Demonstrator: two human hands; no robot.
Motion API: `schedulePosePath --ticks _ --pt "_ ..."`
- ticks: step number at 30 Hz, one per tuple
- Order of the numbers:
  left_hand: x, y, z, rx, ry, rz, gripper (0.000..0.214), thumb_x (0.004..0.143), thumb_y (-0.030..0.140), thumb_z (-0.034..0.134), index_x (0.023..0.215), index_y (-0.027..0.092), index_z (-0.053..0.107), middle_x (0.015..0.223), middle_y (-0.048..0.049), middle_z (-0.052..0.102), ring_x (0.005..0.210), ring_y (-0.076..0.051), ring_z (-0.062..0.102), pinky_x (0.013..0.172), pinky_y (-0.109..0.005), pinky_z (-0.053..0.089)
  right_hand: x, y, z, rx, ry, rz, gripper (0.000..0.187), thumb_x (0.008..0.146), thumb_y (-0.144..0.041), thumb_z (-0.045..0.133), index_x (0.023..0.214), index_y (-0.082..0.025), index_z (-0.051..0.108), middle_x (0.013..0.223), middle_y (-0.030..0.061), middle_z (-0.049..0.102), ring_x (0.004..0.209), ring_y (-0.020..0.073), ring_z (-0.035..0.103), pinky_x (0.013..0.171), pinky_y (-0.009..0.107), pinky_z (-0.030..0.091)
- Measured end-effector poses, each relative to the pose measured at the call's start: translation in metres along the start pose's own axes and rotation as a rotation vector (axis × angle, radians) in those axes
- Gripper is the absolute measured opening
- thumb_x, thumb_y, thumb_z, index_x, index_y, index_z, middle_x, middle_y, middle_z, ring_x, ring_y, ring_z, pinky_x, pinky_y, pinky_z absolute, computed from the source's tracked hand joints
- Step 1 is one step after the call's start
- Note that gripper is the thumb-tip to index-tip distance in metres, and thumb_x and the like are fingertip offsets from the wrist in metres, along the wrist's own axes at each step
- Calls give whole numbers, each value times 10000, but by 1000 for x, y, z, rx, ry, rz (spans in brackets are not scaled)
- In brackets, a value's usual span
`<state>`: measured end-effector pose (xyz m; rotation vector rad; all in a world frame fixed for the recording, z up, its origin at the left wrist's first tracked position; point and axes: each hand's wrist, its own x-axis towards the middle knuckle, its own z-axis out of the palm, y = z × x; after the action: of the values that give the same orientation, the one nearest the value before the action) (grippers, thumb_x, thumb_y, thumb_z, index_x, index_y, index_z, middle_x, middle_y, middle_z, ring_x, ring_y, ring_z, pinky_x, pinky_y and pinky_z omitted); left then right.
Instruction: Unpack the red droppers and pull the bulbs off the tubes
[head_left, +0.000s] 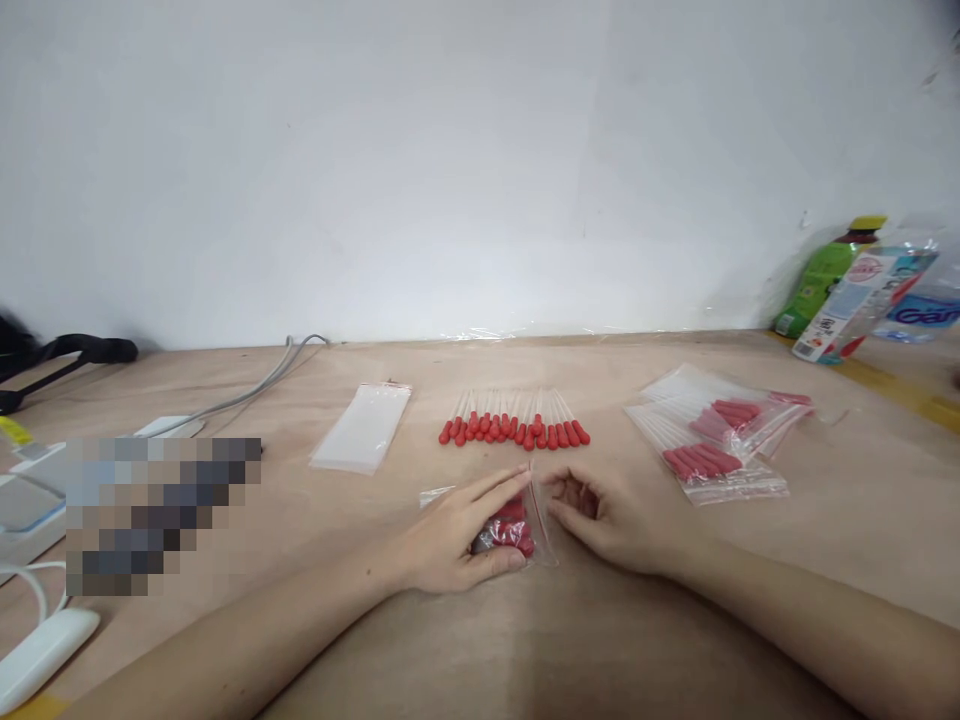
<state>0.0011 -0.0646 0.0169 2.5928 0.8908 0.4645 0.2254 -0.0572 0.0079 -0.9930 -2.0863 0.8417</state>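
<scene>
My left hand [461,535] lies on a small clear plastic bag [517,528] filled with red-bulbed droppers, thumb and fingers closed around it on the wooden table. My right hand [611,520] pinches the bag's right edge with curled fingers. Just beyond my hands, a row of several loose glass droppers with red bulbs [516,428] lies on the table. A stack of empty clear bags [364,428] rests to the left of that row. Filled bags of droppers [712,435] are piled to the right.
The wooden table [480,640] meets a white wall behind. A green bottle [825,275] and plastic packets [870,300] stand at the far right. A grey cable [255,390], white devices [41,655] and a blurred patch are on the left.
</scene>
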Motion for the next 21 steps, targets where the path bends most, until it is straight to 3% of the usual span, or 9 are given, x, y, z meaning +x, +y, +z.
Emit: schedulePosePath --ticks 3,7,11,16,21 --pt "-1 2 0 -16 13 -16 695 803 390 537 1382 195 204 1400 -116 322 1270 -237 334 1033 -402 328 -6 -1 -3 -354 -7 -286 119 765 -166 494 826 -199 590 708 -3 580 606 103 510 542 225 381" --pt "1 4 -2 -41 -1 -22 667 803 388 539 1369 203 241 1406 -113 309 1268 -241 331 1030 -408 327 -5 3 -1 -545 60 -461 127 780 -150 486 732 -195 594 695 6 582 623 109 514 542 224 361" --pt "9 6 -7 -18 -15 -28 460 865 301 452 1312 240 360 1374 -87 352 1230 -215 377 1007 -380 354 0 12 5 -539 117 -571 144 813 -169 467 771 -208 600 753 16 590 665 108 509 570 222 377" --pt "27 0 -9 183 76 146 241 869 207 422 1003 188 622 1241 -99 473 1142 -220 435 968 -365 366 2 14 5 -579 92 -600 168 828 -161 432 768 -187 587 737 27 573 676 123 485 580 238 376" --pt "32 -7 0 218 137 253 247 877 164 387 866 162 634 1074 -87 576 973 -166 527 857 -286 429 5 8 0 -635 58 -609 186 816 -130 399 746 -174 566 752 34 573 680 131 468 576 250 360"
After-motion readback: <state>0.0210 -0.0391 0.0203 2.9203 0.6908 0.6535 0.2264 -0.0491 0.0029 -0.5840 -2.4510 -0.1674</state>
